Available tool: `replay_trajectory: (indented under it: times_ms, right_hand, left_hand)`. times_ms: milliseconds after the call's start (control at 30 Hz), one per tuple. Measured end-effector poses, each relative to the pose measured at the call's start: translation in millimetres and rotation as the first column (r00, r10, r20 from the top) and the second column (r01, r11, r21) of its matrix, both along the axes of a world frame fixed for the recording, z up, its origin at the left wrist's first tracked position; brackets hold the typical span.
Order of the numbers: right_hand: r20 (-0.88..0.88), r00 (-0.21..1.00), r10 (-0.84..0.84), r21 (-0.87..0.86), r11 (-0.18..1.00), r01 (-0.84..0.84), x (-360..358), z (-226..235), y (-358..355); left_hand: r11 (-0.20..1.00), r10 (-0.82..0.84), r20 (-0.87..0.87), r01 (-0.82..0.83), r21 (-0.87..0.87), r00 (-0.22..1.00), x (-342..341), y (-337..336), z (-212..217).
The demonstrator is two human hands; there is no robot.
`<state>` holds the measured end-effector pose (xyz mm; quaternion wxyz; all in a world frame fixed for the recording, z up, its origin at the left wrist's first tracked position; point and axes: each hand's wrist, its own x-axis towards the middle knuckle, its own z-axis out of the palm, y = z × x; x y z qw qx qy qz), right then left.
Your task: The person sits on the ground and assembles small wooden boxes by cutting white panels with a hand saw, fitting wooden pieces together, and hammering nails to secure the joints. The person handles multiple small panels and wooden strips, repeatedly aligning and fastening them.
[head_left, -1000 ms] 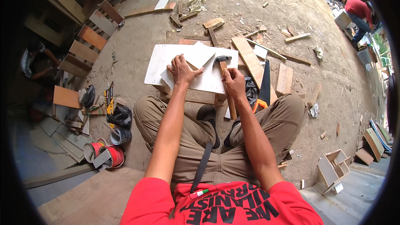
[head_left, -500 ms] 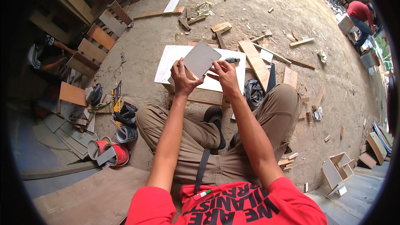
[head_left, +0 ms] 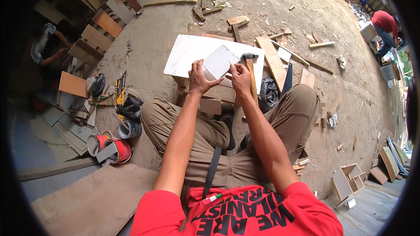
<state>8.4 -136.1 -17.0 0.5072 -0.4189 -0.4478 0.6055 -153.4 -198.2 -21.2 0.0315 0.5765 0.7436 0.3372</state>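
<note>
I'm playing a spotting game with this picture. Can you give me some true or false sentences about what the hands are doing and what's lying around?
1. Both hands hold a small pale square panel. True: the left hand and the right hand grip the small square panel at its lower edges.
2. The hammer is in the right hand. False: the hammer lies on the wood beside the right hand, and no hand grips it.
3. A big white board lies under the panel. True: the white board rests on the ground in front of the person.
4. The paint cans stand on the person's right side. False: the red paint cans sit on the left side.
</note>
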Motion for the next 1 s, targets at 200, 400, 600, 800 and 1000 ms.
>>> replay_trajectory:
  times_ms: [200, 400, 600, 800, 1000]
  right_hand:
    - [0.248, 0.967, -0.051, 0.158, 0.987, 0.011, -1.0, 0.3, -7.1]
    - [0.242, 0.967, -0.082, 0.163, 0.986, 0.043, -4.6, -3.7, -8.1]
    - [0.253, 0.968, 0.01, 0.146, 0.988, -0.048, -9.2, -10.1, -26.9]
    - [0.149, 0.983, 0.103, 0.064, 0.991, -0.114, -1.5, -22.9, -18.6]
    - [0.126, 0.982, 0.138, 0.042, 0.989, -0.145, 5.9, -20.4, -20.3]
  left_hand:
    - [0.982, -0.1, 0.076, 0.086, 0.165, 0.992, -0.8, -23.0, 1.3]
    - [0.65, 0.755, 0.45, -0.636, -0.416, 0.477, -5.2, -61.6, -77.5]
    - [0.573, 0.6, 0.159, -0.282, -0.769, 0.784, -26.2, -68.5, -157.3]
    - [0.584, 0.56, 0.356, -0.051, -0.81, 0.748, -20.9, -52.8, -159.0]
    - [0.692, 0.36, 0.397, 0.044, -0.721, 0.844, -8.5, -53.2, -172.5]
